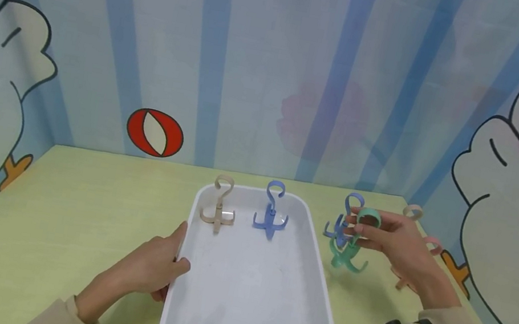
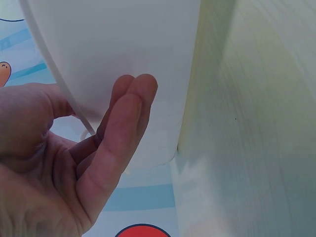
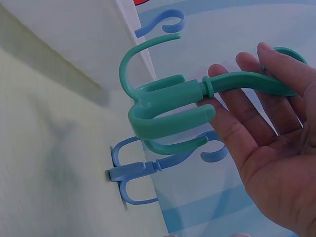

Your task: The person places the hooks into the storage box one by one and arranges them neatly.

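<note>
The right hand [image 1: 403,248] holds a green multi-armed hook [image 1: 347,253] by its curved top, in the air right of the white tray [image 1: 256,300]. In the right wrist view the thumb and fingers of that hand [image 3: 276,113] pinch the neck of the green hook [image 3: 168,103], its arms pointing away from the palm. On the tray's left rim the left hand [image 1: 150,261] has its thumb over the edge, fingers outside; in the left wrist view the fingers [image 2: 118,128] lie along the outer wall. Inside the tray's far end are a beige hook [image 1: 218,213] and a blue hook [image 1: 271,222].
Another blue hook [image 3: 133,172] stands on the table right of the tray, partly behind the right hand in the head view. Pink hooks [image 1: 432,244] are at the table's right edge, partly hidden by the right hand and wrist. A patterned curtain [image 1: 265,70] hangs behind.
</note>
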The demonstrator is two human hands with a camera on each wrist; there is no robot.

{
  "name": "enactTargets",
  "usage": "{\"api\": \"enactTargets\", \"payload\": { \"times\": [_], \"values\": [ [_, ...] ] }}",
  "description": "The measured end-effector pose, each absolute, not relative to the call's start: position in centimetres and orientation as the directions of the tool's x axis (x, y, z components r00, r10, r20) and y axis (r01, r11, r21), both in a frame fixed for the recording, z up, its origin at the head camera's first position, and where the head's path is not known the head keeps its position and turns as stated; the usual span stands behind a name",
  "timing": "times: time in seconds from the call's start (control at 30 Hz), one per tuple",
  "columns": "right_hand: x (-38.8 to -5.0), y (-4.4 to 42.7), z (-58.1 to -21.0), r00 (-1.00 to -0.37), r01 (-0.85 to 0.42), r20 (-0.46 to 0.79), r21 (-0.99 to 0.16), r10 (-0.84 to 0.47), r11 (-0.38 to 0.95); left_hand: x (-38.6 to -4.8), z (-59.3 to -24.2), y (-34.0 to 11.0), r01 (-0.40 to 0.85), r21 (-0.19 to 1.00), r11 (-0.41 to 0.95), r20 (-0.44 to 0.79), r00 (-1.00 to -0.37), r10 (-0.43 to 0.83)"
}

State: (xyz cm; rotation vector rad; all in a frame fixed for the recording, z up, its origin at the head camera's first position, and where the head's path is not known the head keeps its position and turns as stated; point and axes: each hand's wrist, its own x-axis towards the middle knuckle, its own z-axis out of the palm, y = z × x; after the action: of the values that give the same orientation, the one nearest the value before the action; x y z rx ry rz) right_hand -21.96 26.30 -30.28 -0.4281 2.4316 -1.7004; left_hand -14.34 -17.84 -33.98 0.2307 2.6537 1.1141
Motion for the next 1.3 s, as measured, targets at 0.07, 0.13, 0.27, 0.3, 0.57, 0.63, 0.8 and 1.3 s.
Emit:
{"api": "enactTargets", "payload": {
  "times": [0.07,0.13,0.27,0.3,0.57,0.63,0.8,1.3],
  "values": [
    [-21.9,26.1,-30.0,-0.95,-0.15,0.046,-0.934,-0.309,0.323,-14.3,-33.9,-17.8,0.045,0.718,0.695,-0.174,-0.955,0.24],
    [-21.9,25.9,-29.8,-0.949,-0.155,0.05,-0.933,-0.31,0.326,-14.3,-33.9,-17.8,0.043,0.719,0.693,-0.175,-0.955,0.24],
    [-21.9,25.8,-29.5,-0.943,-0.18,0.07,-0.93,-0.326,0.32,-14.3,-33.9,-17.8,0.045,0.719,0.693,-0.171,-0.956,0.24],
    [-22.0,25.7,-29.5,-0.94,-0.186,0.075,-0.93,-0.332,0.317,-14.4,-33.9,-17.8,0.047,0.719,0.694,-0.169,-0.956,0.24],
    [-22.1,25.3,-28.6,-0.93,-0.204,0.087,-0.931,-0.357,0.303,-14.3,-33.9,-17.8,0.046,0.72,0.692,-0.167,-0.957,0.238],
    [-22.2,25.1,-28.5,-0.927,-0.215,0.096,-0.929,-0.364,0.302,-14.3,-33.9,-17.8,0.046,0.721,0.692,-0.167,-0.957,0.237],
    [-22.3,24.5,-28.0,-0.909,-0.259,0.129,-0.92,-0.396,0.294,-14.4,-33.9,-17.8,0.044,0.722,0.691,-0.168,-0.957,0.237],
    [-22.8,21.0,-26.6,-0.889,-0.291,0.135,-0.904,-0.439,0.312,-14.3,-33.9,-17.8,0.046,0.724,0.689,-0.165,-0.957,0.238]
  ]
}}
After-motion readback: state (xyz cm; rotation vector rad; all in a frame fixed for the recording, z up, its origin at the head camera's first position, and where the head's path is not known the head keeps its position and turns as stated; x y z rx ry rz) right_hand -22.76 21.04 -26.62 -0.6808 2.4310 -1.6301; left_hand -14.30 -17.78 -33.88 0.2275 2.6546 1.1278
